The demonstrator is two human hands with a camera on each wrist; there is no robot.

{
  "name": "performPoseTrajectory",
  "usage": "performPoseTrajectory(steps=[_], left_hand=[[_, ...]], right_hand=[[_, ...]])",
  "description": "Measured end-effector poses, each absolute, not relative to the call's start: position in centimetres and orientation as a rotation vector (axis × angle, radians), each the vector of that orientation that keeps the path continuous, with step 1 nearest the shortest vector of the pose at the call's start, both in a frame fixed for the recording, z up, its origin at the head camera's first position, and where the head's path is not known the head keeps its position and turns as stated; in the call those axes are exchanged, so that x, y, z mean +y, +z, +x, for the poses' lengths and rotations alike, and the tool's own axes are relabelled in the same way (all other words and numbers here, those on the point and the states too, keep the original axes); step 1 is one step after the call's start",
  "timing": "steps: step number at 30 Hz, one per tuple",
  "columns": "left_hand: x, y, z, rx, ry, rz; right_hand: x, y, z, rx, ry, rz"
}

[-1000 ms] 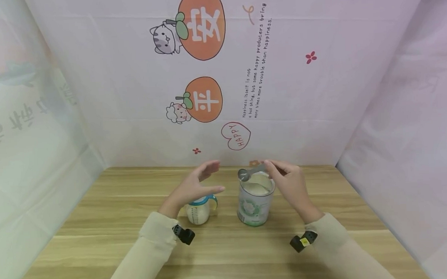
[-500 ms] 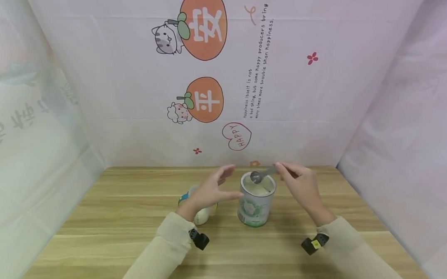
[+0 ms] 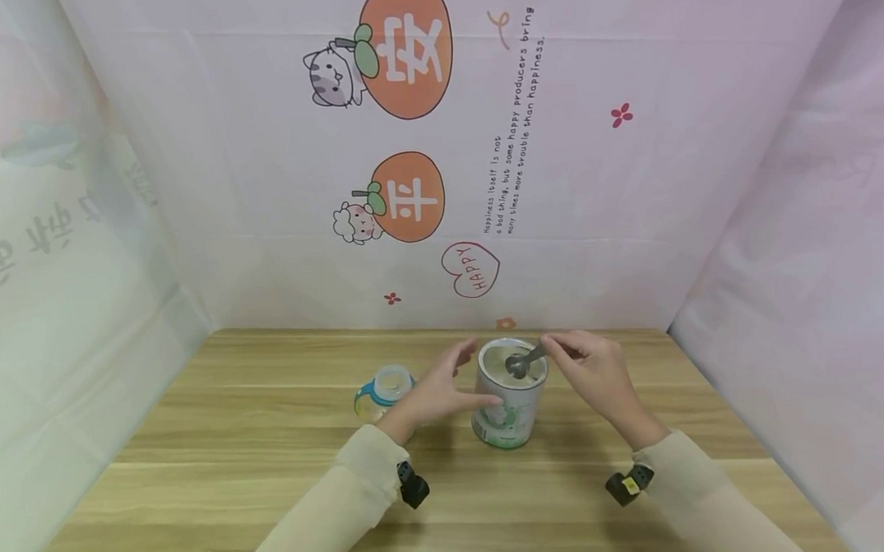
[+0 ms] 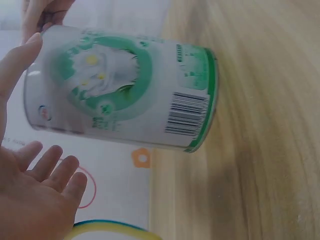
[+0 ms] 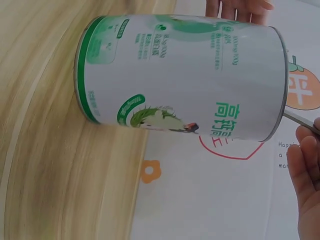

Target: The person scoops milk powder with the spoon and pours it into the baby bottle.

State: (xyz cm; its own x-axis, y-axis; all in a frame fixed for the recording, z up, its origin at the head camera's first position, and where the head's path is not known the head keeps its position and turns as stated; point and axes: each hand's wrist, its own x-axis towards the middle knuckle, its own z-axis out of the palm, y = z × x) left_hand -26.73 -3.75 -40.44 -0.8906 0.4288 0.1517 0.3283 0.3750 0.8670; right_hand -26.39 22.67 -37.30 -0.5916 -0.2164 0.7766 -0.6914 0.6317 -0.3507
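My right hand pinches the handle of a grey measuring spoon, whose bowl is down inside the mouth of a white-and-green milk powder can. Pale powder shows within the can. My left hand reaches to the can's left side with thumb and fingers spread. In the left wrist view its fingers are straight and apart from the can; whether the thumb touches the rim, I cannot tell. Behind my left wrist stands an uncapped baby bottle with a blue collar and side handles, its lower part hidden.
Can and bottle stand on a wood-grain table. A white printed cloth rises at the table's back edge, with more cloth at both sides.
My left hand has moved right, from over the bottle to beside the can, uncovering the bottle's top. The spoon has gone from above the rim down into the can's mouth.
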Motion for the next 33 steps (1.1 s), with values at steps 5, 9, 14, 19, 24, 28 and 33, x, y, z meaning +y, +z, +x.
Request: performPoseTrajectory(steps=[5,9,14,19,24,28,33], left_hand=[[-2.9,-40.9,-26.8,2.477,1.588,0.692],[-2.4,-41.4,-27.2,2.438,1.625,0.710],[-1.8,-41.6,-27.5,2.401,1.661,0.727],[-1.3,-42.2,-28.0,2.371,1.684,0.766],[-0.8,-42.4,-28.2,2.327,1.719,0.837],[-0.7,-42.6,-28.3,2.306,1.735,0.831],[-0.8,-42.7,-28.3,2.330,1.707,0.798]], right_hand=[[22.7,-37.4,-26.6,-2.118,0.761,0.794],[22.5,-37.3,-26.6,-2.108,0.677,0.870],[22.3,-37.2,-26.9,-2.098,0.612,0.944],[22.2,-37.2,-27.1,-2.102,0.587,0.992],[22.2,-37.1,-27.0,-2.127,0.559,1.041],[22.2,-36.8,-27.1,-2.108,0.533,1.121],[22.2,-36.7,-27.3,-2.090,0.507,1.190]])
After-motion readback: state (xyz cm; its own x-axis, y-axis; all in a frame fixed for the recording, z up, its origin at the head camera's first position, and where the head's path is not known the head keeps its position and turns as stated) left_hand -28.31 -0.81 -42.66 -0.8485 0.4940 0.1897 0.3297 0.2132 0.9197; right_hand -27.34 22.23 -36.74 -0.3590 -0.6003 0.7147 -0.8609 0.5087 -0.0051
